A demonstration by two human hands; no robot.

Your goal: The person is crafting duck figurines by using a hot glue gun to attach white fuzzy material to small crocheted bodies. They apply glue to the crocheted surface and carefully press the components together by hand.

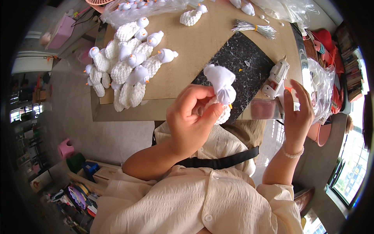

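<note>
Over the table's front edge, my left hand [192, 114] pinches a small white doll [223, 84] between thumb and fingers. The doll has a white fabric head with a gathered cap and an orange nose, above a knitted white body partly hidden by my thumb. To the right, my right hand [299, 108] is raised with thumb and fingers apart, holding nothing. Close beside its fingertips, a white glue gun [276, 77] lies with its nozzle pointing away from me. A black cutting mat [248, 55], littered with white fibres, lies behind the doll.
Several similar dolls [121, 70] are heaped on the table [178, 38] at left. One more doll [190, 17] lies at the back. A bundle of silvery wires [254, 27] rests beyond the mat. A plastic bag [146, 11] with small heads sits at the back left.
</note>
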